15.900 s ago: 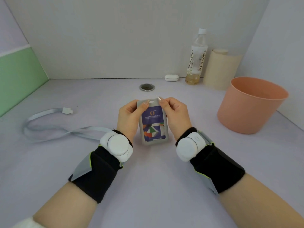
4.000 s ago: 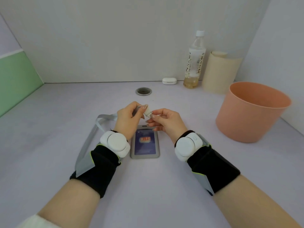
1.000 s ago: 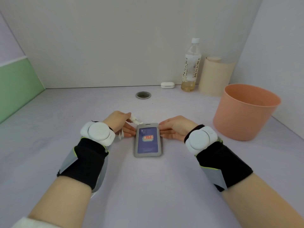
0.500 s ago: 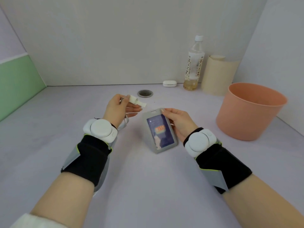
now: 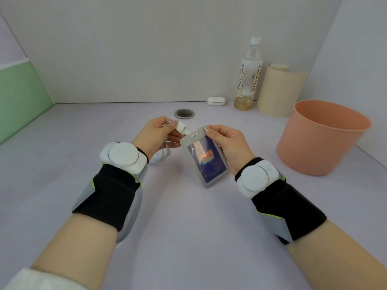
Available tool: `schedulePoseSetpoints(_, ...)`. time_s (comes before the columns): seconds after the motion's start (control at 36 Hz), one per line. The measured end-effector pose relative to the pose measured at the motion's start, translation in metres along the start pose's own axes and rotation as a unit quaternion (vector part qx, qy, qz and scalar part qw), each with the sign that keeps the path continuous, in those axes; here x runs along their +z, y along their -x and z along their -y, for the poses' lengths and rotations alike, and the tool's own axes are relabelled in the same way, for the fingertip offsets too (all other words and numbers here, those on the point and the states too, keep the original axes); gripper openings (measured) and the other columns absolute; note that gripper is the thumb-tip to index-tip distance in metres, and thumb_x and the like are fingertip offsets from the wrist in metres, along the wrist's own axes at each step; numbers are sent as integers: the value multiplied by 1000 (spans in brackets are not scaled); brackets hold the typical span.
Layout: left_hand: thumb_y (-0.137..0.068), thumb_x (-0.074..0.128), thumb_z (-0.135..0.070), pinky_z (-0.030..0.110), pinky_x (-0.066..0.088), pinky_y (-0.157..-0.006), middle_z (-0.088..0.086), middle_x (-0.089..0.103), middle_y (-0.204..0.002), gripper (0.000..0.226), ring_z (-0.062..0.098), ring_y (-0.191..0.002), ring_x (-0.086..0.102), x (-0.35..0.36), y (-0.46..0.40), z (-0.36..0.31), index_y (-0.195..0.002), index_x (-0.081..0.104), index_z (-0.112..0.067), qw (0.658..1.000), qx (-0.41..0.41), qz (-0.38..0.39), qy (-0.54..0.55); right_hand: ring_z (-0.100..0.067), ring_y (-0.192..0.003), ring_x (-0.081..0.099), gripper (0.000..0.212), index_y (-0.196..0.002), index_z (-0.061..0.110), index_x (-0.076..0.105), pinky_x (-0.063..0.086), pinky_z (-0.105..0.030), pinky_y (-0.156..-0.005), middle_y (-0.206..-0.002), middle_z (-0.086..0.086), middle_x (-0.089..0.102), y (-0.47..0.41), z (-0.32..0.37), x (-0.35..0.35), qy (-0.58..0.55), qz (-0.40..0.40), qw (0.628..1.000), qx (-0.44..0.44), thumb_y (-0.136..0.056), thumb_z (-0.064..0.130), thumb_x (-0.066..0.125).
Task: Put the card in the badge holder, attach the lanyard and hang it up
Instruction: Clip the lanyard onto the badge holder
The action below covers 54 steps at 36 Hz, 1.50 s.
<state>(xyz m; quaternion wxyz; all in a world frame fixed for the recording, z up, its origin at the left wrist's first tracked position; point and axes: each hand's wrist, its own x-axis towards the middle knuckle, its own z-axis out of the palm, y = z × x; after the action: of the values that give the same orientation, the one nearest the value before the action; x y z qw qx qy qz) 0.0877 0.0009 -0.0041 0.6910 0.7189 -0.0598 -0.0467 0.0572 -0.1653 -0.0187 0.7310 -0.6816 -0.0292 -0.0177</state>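
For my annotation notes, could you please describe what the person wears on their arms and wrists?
Each forearm carries a black fabric wrist wrap with grey panels and yellow-green trim, topped by a rounded white plastic wrist device. The left arm also shows a white sleeve cuff.

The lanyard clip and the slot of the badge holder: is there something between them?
No. In the head view, the lanyard clip almost reaches the slot of the badge holder; only bare desk shows behind.
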Motion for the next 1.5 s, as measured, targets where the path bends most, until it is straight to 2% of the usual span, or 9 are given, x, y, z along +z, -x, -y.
schedulePoseSetpoints(0.11,-96,41,-13,19,53,-50,0,68,-53,20,9,-49,64,-2,1,-4,-80,52,-9,1000,3,12,16,-10,-71,63,9,-89,19,65,53,-26,-71,-81,4,67,2,0,1,6,4,1000,-8,-87,22,57)
schedulePoseSetpoints(0.53,-95,41,-11,14,50,-45,-3,65,-46,21,4,-42,59,-4,3,-7,-80,56,-8,999,-10,28,-13,-16,-78,63,16,-97,13,65,53,-35,-80,-84,1,68,3,1,5,12,27,1000,-4,-86,23,59)
schedulePoseSetpoints(0.83,-94,43,-10,13,45,-41,-5,62,-45,21,3,-40,57,0,3,-8,-78,56,-8,998,1,57,-17,-13,-71,62,5,-84,19,66,53,-23,-66,-80,0,67,2,1,4,12,21,1000,-16,-85,19,61)
schedulePoseSetpoints(1.03,-94,45,-16,16,51,-49,-3,66,-55,20,7,-48,61,-2,1,-8,-79,58,-11,998,12,45,-34,-12,-72,62,6,-81,21,64,52,-22,-65,-79,2,67,0,-3,4,25,18,999,-25,-86,20,60)
schedulePoseSetpoints(1.14,-95,44,-21,17,51,-52,-1,64,-62,24,7,-51,61,0,1,-12,-79,59,-10,998,19,58,-11,-7,-66,62,6,-81,21,63,52,-17,-59,-76,3,67,0,-4,4,30,12,999,-25,-86,20,60)
schedulePoseSetpoints(1.25,-82,63,-23,18,50,-60,-1,62,-77,11,10,-65,61,2,2,-12,-90,57,-16,994,33,94,-38,-10,-67,62,6,-84,19,63,52,-20,-62,-78,1,67,0,-6,3,36,7,999,-21,-87,21,59)
schedulePoseSetpoints(1.33,-68,76,-14,17,51,-67,-3,57,-87,47,9,-75,59,4,3,-12,-104,49,-23,988,62,105,-96,-16,-74,63,7,-86,18,64,52,-25,-68,-82,-2,67,-1,-7,2,37,0,999,-15,-87,22,58)
schedulePoseSetpoints(1.42,-71,72,0,10,49,-60,-4,51,-89,61,4,-68,57,11,9,-15,-117,36,-19,978,98,120,-138,-18,-78,63,7,-86,20,63,53,-27,-68,-84,-2,67,-1,-7,1,40,-8,999,-11,-88,23,57)
schedulePoseSetpoints(1.5,-69,73,2,17,54,-68,0,48,-110,74,20,-83,59,14,11,-14,-125,30,-18,970,114,125,-172,-20,-78,64,7,-87,20,62,54,-28,-69,-85,-2,68,-1,-8,1,44,-9,999,-4,-88,24,57)
